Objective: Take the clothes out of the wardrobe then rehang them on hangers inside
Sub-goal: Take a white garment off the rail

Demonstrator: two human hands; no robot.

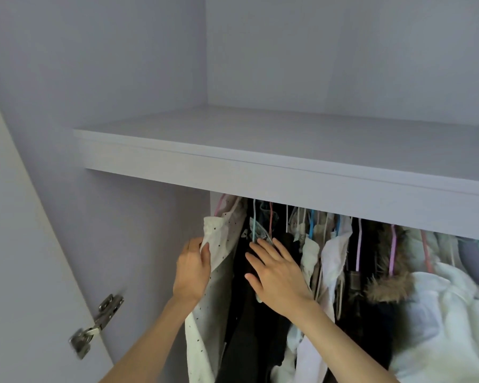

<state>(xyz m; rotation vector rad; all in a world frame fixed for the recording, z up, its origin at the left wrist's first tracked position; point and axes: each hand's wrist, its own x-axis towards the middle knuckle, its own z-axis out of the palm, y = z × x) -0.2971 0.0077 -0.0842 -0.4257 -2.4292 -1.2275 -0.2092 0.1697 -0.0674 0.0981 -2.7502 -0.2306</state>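
The left hand (pixel 192 275) pinches the edge of a dotted white garment (pixel 221 244), soft and light (likely to slide off its hanger). The right hand (pixel 277 275), fingers spread flat, presses the dark clothes (pixel 241 313) just beside it; better to grip the hanger neck above.

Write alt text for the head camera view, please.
A person's left hand grips a white dotted garment at the wardrobe's left end while the right hand presses flat against dark clothes hanging beneath a shelf.
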